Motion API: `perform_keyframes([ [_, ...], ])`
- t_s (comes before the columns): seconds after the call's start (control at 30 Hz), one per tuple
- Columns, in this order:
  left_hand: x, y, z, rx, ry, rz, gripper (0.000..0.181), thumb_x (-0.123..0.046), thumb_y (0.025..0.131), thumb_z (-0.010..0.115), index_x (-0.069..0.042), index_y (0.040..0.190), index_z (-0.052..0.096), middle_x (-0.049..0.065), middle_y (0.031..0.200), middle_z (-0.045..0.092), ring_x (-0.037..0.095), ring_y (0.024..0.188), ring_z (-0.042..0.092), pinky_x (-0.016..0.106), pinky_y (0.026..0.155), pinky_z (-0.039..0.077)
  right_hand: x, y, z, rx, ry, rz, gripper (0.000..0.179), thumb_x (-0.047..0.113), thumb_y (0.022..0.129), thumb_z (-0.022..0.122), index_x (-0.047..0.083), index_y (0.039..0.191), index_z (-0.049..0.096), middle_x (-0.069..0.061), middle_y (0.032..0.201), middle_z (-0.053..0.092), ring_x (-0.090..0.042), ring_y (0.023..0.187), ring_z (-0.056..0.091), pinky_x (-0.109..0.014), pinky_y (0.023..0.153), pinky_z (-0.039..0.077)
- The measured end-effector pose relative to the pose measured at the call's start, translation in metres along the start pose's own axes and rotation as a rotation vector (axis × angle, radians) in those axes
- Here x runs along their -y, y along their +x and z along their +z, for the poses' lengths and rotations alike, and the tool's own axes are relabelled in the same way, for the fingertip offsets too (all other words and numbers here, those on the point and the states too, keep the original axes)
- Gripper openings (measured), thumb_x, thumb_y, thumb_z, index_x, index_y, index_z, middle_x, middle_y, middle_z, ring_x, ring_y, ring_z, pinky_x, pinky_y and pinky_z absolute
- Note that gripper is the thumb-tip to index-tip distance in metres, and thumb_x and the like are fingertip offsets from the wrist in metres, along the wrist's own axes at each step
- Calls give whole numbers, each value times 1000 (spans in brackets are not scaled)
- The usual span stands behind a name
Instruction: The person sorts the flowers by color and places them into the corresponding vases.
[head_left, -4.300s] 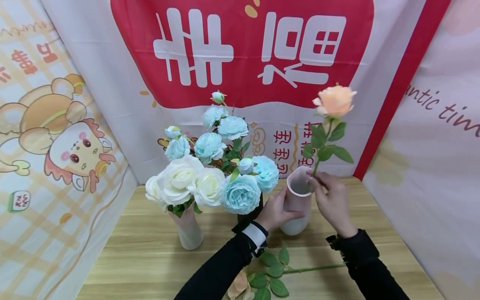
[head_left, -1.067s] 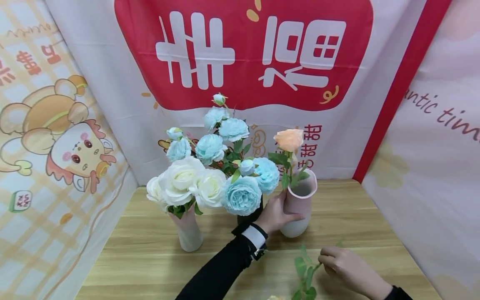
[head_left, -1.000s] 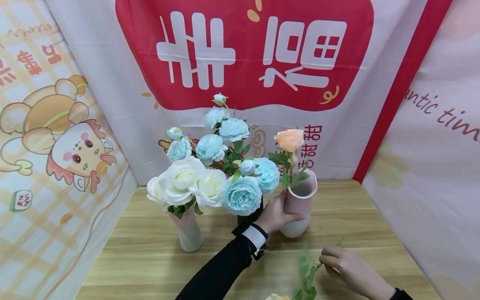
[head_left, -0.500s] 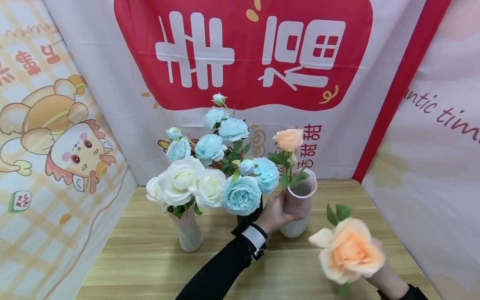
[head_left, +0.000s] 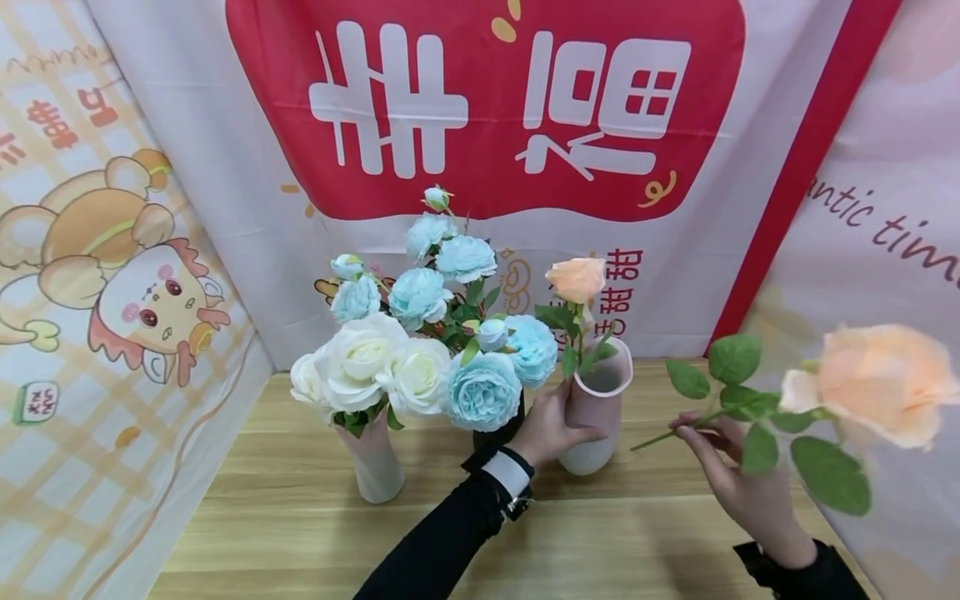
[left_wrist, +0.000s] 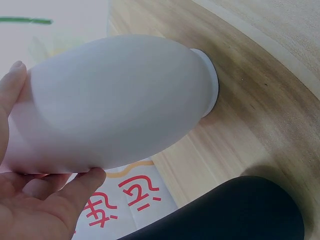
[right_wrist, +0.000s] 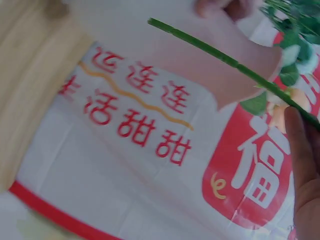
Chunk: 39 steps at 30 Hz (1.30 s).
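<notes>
My left hand grips the side of a pink-and-white vase that stands upright on the table. One peach rose stands in this vase, leaning left over its rim. To the right, my right hand pinches the green stem of a second peach rose. Its bloom points to the right, and the cut stem end points left toward the vase. In the left wrist view, fingers and thumb lie around the vase body. The right wrist view shows the bare stem crossing in front of the vase.
Left of the vase, a second pink-and-white vase holds white roses. Behind my left hand, light blue flowers rise from a dark vase, mostly hidden. Printed cloth walls enclose the wooden table at back and sides.
One peach rose has gone into the vase. My right hand has picked the second rose up from the table and turned it, stem toward the vase. My left hand keeps its hold.
</notes>
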<state>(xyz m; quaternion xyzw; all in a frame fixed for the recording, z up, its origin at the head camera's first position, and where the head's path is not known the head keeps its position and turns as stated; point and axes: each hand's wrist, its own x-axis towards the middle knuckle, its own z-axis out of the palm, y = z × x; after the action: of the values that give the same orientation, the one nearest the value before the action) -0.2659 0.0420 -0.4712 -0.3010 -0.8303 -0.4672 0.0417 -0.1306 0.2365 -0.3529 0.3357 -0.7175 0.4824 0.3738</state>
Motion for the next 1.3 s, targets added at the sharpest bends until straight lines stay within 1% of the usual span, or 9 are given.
perform_keyframes([
  [0.1,-1,-1,0,1,-8,-8,93,-34,77,86,-12,151,34,8,139,54,14,119,55,25,98,44,-15,-4,-6,-46,205,105,10,-22,87,57,-18,94,63,-16,94,69,-14,90,68,-21,79,53],
  [0.17,-2,-1,-1,5,-7,-17,94,-34,77,86,-12,151,33,8,139,54,14,120,55,25,98,43,-26,-5,-11,-79,342,132,23,-37,78,51,-27,98,55,-31,95,65,-23,92,68,-27,83,54],
  [0.23,-2,-1,-1,4,-3,-24,94,-35,77,86,-12,151,33,7,139,53,14,120,55,25,98,43,-35,-5,-17,-104,386,135,23,-34,81,51,-29,103,54,-35,100,62,-29,95,67,-32,86,53],
  [0.37,-2,0,-1,1,-3,-26,94,-34,77,85,-13,152,32,8,140,53,14,120,54,25,99,43,-37,5,-29,-186,350,163,24,-32,83,50,-29,107,52,-33,102,62,-30,94,66,-33,86,52],
  [0.5,-3,0,0,-3,-15,-13,94,-32,78,85,-13,152,31,8,141,52,15,122,54,27,100,43,-30,22,-38,-342,313,179,19,-29,83,55,-30,103,53,-31,98,65,-28,87,68,-31,81,54],
  [0.73,-3,0,-1,-4,-37,-17,93,-31,78,86,-14,152,31,7,141,52,15,122,54,29,100,43,-24,43,-39,-514,400,265,26,-18,86,62,-31,106,51,-34,98,63,-31,85,67,-37,80,55],
  [0.9,-4,0,-2,8,-31,-35,92,-31,78,85,-14,152,32,7,141,52,15,122,54,28,99,43,-34,47,-28,-471,369,311,25,-14,88,63,-28,106,53,-31,99,63,-29,85,68,-33,81,55],
  [1.2,-5,1,-3,9,-33,-21,91,-32,79,85,-13,151,32,8,141,52,16,122,53,29,100,42,-54,47,-1,-268,319,399,16,-7,93,62,-19,104,59,-21,92,67,-26,84,67,-33,78,55],
  [1.3,-3,0,-2,8,-26,-10,92,-32,79,84,-12,152,32,8,141,52,16,122,54,28,99,43,-61,47,7,-195,233,439,14,-3,94,62,-15,103,62,-17,94,67,-25,84,67,-32,77,55],
])
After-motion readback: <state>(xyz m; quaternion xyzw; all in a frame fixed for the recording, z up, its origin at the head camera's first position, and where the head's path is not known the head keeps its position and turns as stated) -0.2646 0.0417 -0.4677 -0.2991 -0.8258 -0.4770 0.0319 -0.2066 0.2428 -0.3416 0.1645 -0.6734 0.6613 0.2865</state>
